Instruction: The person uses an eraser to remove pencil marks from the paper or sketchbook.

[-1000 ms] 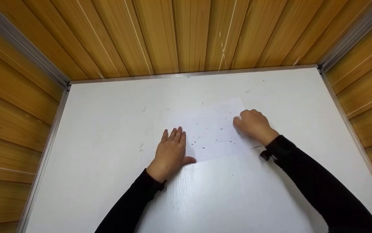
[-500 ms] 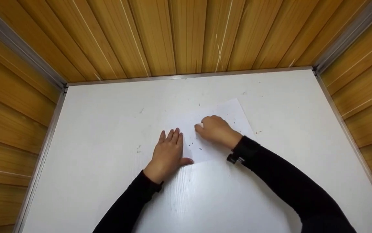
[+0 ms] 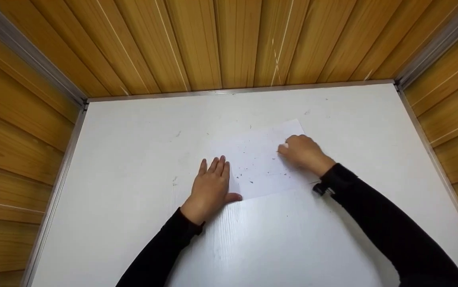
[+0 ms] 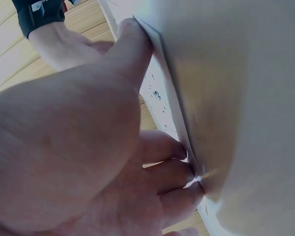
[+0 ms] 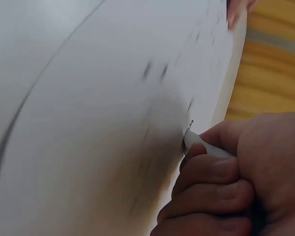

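A sheet of white paper lies on the white table, strewn with small dark crumbs. My left hand rests flat across the sheet's left end, fingers straight and thumb spread along the near edge. Over the right part of the paper, my right hand has its fingers curled around a white eraser. In the right wrist view the eraser's tip meets the paper beside a dark crumb; most of its body is hidden in the grip. The left wrist view shows the left fingertips and thumb at the paper's edge.
The white table bears a few small smudges and stray crumbs around the paper. Wood-patterned panels enclose it at the back and both sides, with a metal strip along the back edge.
My right hand with the eraser swept left across the paper, then back right, ending slightly left of where it was. The left hand stayed in place on the sheet.
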A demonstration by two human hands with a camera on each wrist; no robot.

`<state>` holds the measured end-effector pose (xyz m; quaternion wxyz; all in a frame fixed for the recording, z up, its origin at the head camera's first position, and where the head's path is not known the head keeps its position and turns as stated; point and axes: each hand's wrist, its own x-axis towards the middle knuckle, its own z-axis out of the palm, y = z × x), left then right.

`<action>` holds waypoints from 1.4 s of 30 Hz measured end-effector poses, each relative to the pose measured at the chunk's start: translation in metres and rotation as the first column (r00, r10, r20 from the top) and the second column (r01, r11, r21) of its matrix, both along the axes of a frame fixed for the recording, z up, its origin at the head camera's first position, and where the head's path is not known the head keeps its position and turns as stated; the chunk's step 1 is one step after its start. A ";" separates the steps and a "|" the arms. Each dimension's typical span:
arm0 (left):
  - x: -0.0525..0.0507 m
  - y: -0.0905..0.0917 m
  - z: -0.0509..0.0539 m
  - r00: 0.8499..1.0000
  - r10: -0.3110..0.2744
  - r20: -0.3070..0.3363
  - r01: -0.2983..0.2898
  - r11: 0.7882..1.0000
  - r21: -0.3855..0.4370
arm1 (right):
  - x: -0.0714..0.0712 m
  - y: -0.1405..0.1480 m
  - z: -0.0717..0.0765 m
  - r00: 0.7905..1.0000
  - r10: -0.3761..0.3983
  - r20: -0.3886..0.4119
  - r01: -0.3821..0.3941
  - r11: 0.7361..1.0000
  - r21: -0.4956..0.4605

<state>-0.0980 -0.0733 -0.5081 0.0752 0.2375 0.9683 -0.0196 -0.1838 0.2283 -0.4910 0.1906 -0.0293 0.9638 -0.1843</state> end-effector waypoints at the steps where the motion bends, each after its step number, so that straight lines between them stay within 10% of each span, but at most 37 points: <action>1: 0.000 0.000 0.001 1.000 0.002 0.000 -0.002 1.000 0.003 | 0.000 0.012 0.002 1.000 -0.015 0.004 0.015 1.000 0.017; 11: -0.001 0.001 0.001 0.999 0.020 0.030 -0.021 0.999 0.036 | 0.011 0.036 0.006 0.997 -0.078 -0.024 0.079 0.997 0.028; 27: -0.002 0.001 0.000 1.000 0.005 0.000 -0.005 1.000 0.022 | 0.020 -0.121 -0.012 0.988 0.141 -0.062 -0.145 0.987 -0.072; 42: -0.003 0.001 -0.001 1.000 0.010 0.026 -0.010 1.000 0.008 | 0.015 0.026 -0.002 0.997 -0.076 -0.014 0.076 0.997 -0.030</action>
